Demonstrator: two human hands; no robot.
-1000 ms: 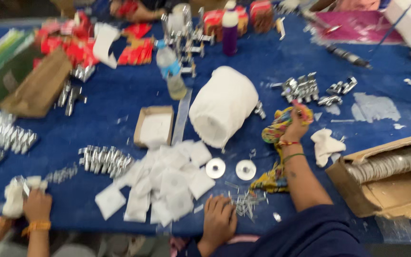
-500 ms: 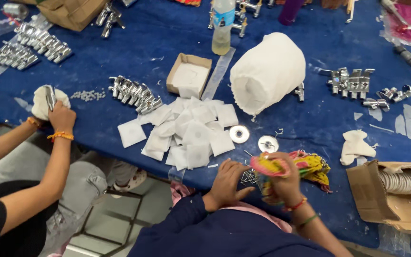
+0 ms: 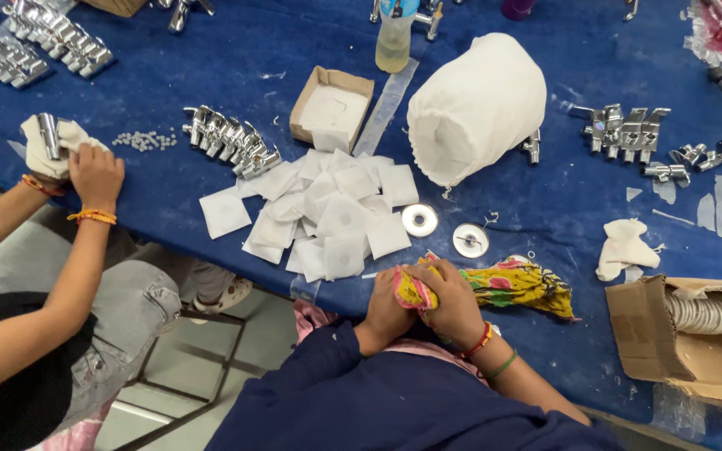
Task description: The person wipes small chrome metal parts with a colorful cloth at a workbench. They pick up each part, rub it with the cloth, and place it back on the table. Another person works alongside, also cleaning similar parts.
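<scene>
At the counter's near edge (image 3: 211, 250), the person's left hand (image 3: 386, 305) and right hand (image 3: 453, 305) close together on a bunched yellow patterned cloth (image 3: 511, 284), fingers curled tight around it; whether anything sits inside cannot be told. This looks like wiping a part, so the next move calls for uncovering it. Just beyond lie two round metal discs (image 3: 444, 230) and white paper squares (image 3: 327, 217), then a white cloth bag (image 3: 478, 104). At the left edge a co-worker's hand (image 3: 94, 171) rubs a chrome tap (image 3: 49, 134)

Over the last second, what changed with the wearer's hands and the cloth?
The right hand drew back from mid-table, bringing the colourful cloth to the near edge; the left hand left the table and joined it on the cloth. The white packets and round discs stayed put.
</scene>
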